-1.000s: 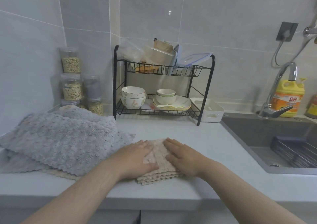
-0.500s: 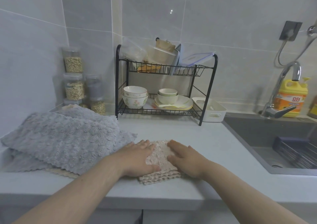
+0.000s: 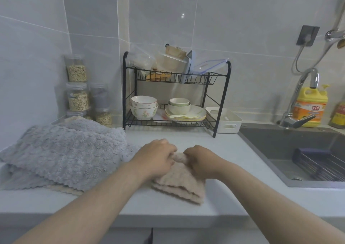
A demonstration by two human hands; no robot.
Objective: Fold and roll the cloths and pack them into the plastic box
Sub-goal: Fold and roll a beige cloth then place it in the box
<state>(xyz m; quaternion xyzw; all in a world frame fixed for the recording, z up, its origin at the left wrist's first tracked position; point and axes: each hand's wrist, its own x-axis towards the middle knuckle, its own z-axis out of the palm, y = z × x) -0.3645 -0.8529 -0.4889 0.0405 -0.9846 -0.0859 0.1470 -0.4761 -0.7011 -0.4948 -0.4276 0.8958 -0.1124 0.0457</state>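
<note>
The left hand (image 3: 156, 158) and the right hand (image 3: 200, 162) clench the far end of the beige cloth (image 3: 179, 184), grey cloths (image 3: 61, 156) lying just left, and the yellow bottle (image 3: 310, 107) reads "立白".

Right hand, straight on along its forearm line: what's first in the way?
Probably the left hand. The right hand points up-left, and both grip the far end of the beige cloth, nearly touching. Depth is unclear.
</note>
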